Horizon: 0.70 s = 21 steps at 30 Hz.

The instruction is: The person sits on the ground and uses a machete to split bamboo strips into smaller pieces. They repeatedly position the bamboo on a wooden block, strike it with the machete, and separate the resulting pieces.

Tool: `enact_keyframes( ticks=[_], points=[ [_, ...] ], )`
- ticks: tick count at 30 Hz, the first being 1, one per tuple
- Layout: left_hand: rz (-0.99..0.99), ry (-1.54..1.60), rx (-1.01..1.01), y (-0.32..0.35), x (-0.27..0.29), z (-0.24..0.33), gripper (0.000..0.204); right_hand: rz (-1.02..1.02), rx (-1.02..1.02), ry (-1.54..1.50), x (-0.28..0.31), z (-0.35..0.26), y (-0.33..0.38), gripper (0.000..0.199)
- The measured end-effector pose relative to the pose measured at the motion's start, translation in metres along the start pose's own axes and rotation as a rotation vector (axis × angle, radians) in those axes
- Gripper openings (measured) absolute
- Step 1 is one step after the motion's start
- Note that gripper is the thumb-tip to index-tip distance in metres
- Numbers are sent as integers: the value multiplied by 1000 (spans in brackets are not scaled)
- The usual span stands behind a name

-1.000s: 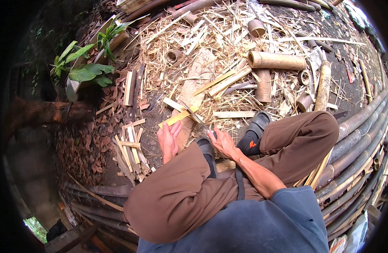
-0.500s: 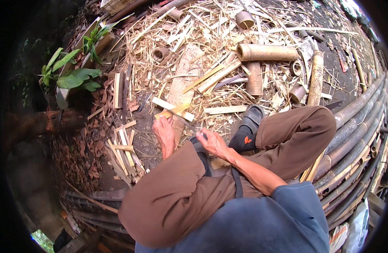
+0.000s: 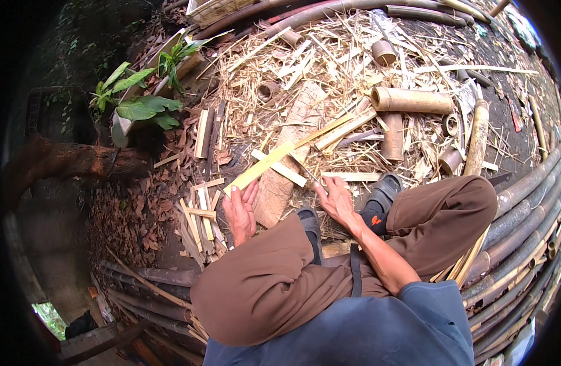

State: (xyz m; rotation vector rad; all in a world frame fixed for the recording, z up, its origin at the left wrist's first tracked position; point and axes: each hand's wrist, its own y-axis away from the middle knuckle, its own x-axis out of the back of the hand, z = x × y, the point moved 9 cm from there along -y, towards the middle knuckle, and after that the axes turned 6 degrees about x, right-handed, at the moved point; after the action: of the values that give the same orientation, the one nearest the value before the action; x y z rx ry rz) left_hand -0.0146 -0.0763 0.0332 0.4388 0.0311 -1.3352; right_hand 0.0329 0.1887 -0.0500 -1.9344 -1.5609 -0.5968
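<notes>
Bamboo strip (image 3: 260,168), yellow, slants out over a plank (image 3: 272,202), its near end pinched by the left hand (image 3: 239,213), seemingly to leave its length free. The right hand (image 3: 336,200), apart from the left, is wrapped round a knife (image 3: 305,168) (its handle mostly hidden), blade pointing forward, probably to keep the edge safely outward. A pale slat (image 3: 293,175) crosses beneath the strip.

Earth floor (image 3: 168,253); brown leaves (image 3: 150,236) at left; bright opening (image 3: 50,318) lower left.
</notes>
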Motion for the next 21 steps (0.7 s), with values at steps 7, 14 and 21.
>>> enact_keyframes(
  ticks=[7, 14, 21],
  points=[
    [-217, -27, 89, 27, -56, -32, 52, -330, -591, -1206, -45, -35, -18, 40],
    [-141, -142, 33, 34, -34, -36, 51, -230, -657, -1593, -33, -36, -18, 12],
    [422, -93, -199, 38, 130, 1, 46, 396, -461, -1599, 84, 58, -58, 13]
  ],
)
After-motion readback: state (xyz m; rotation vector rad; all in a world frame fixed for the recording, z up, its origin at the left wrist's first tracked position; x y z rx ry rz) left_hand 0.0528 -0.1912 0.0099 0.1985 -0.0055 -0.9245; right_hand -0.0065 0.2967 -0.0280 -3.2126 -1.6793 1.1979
